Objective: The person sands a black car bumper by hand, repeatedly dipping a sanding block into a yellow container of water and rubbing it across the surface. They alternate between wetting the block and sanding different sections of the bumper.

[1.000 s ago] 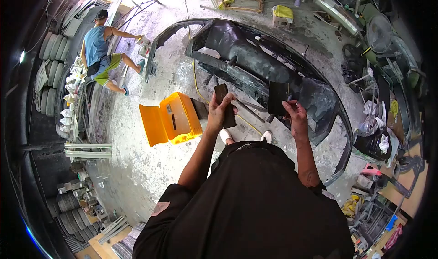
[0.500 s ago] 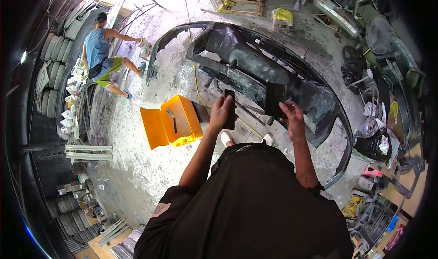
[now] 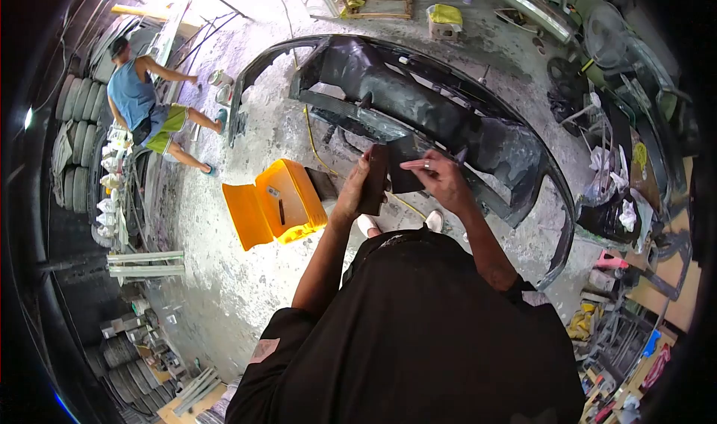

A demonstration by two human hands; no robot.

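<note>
My left hand (image 3: 349, 192) is wrapped round a dark, flat rectangular block (image 3: 376, 174), which stands lengthwise in the palm. To its right, my right hand (image 3: 442, 181) pinches a black sheet (image 3: 404, 157) that looks like sandpaper; a ring shows on one finger. The sheet's left edge comes right up to the block. Beyond both hands a black car bumper (image 3: 429, 99) with grey patches lies on the floor. An open orange box (image 3: 237, 207) with small items inside sits to the left of my left hand.
A person (image 3: 137, 95) in a blue tank top stands at the upper left near paint cans (image 3: 222, 92). Stacked rolls (image 3: 78, 99) line the left wall. A yellow hose (image 3: 310, 136) runs over the floor. Assorted parts (image 3: 612, 170) crowd the right side.
My right hand has brought the sheet left, close to the block in my left hand. The block has turned to show its broad face. The person has drawn an arm back from the can.
</note>
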